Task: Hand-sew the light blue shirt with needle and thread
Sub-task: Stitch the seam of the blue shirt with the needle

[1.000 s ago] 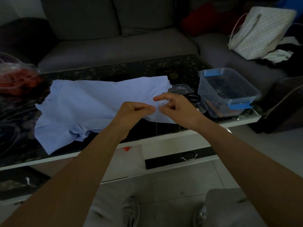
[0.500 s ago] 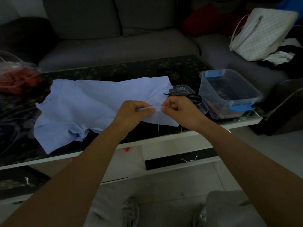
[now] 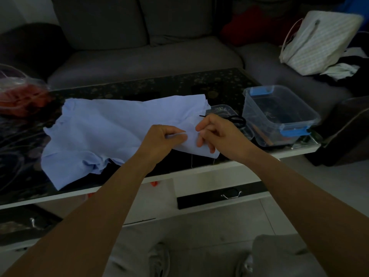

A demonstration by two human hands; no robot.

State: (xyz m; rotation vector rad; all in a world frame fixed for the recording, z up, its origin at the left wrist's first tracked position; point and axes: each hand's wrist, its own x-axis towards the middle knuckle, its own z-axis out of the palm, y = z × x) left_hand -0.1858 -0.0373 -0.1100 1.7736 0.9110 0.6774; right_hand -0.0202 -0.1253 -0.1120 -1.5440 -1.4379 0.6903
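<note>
Shirt (image 3: 111, 126) in L grip (image 3: 161, 139) (R grip (image 3: 218, 134) touching).

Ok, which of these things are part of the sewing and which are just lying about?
In the job: light blue shirt, pinched by the left hand; right hand at its edge; thread hanging below it. Needle too small to see.
Lying about: scissors, clear tub, red-filled plastic bag, striped bag on the sofa.

The scissors (image 3: 238, 119) and a clear tub (image 3: 279, 116) crowd the table's (image 3: 159, 87) right end; a red bag (image 3: 22, 96) blocks the far left. Bare top runs behind the shirt (image 3: 111, 124).
</note>
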